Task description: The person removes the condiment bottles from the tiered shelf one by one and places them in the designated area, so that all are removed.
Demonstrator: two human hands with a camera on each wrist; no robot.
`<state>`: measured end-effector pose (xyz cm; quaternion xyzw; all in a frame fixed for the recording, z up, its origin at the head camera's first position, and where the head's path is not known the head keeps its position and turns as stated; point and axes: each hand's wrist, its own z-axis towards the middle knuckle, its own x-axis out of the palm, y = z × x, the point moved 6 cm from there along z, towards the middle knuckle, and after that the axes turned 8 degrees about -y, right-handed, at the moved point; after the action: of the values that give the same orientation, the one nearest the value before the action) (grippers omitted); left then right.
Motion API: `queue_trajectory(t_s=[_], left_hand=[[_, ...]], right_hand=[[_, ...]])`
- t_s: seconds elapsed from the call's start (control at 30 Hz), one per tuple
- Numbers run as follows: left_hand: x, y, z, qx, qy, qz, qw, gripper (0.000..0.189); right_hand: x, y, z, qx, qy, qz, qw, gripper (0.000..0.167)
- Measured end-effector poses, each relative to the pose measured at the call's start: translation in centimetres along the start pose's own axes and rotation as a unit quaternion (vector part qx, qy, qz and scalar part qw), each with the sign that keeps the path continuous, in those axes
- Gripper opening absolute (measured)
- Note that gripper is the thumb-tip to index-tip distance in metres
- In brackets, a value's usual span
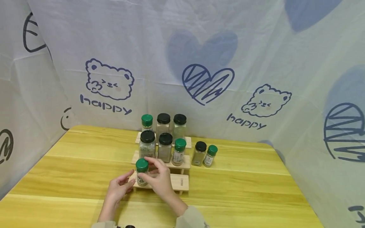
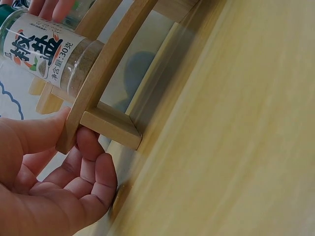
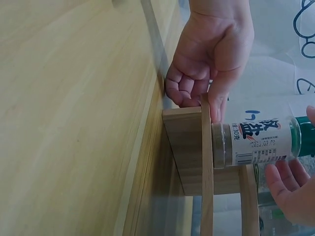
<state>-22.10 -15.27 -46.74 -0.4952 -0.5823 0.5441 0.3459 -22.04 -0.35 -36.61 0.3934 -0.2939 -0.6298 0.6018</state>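
Observation:
A small spice jar [image 1: 141, 180] with a green cap and a white printed label stands upright at the left end of the lowest step of a wooden tiered rack [image 1: 181, 182]. My right hand [image 1: 161, 179] holds this jar near its cap, thumb on the near side and fingers behind. With thumb above and curled fingers below, my left hand [image 2: 64, 184] pinches the left end of the same step. In the right wrist view, the jar's base [image 3: 221, 145] meets the step's board.
On the middle step stand two black-capped jars [image 1: 165, 152] and a green-capped one [image 1: 178, 155]. The top step bears more jars [image 1: 163, 125]. Right of the rack, a black-capped jar [image 1: 198, 155] and a green-capped jar [image 1: 210, 158] stand on the table [image 1: 242, 190]. A printed curtain [image 1: 159, 79] hangs behind.

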Motion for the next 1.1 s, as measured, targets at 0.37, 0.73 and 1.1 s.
queue_trajectory(t_s=[0.37,0.73,1.1], left_hand=[[0.2,0.0,0.0,-0.003,0.002,0.001,1.0000,0.043],[0.0,-0.1,0.0,-0.006,-0.006,-0.005,0.9999,0.043],[0.0,0.1,0.0,-0.009,-0.007,-0.008,0.9999,0.043]], right_hand=[[0.0,0.8,0.0,0.004,0.004,0.004,1.0000,0.038],[-1.0,1.4,0.1,0.007,-0.030,0.004,0.9995,0.035],[-2.3,1.2,0.1,0.037,-0.051,0.003,0.9980,0.036]])
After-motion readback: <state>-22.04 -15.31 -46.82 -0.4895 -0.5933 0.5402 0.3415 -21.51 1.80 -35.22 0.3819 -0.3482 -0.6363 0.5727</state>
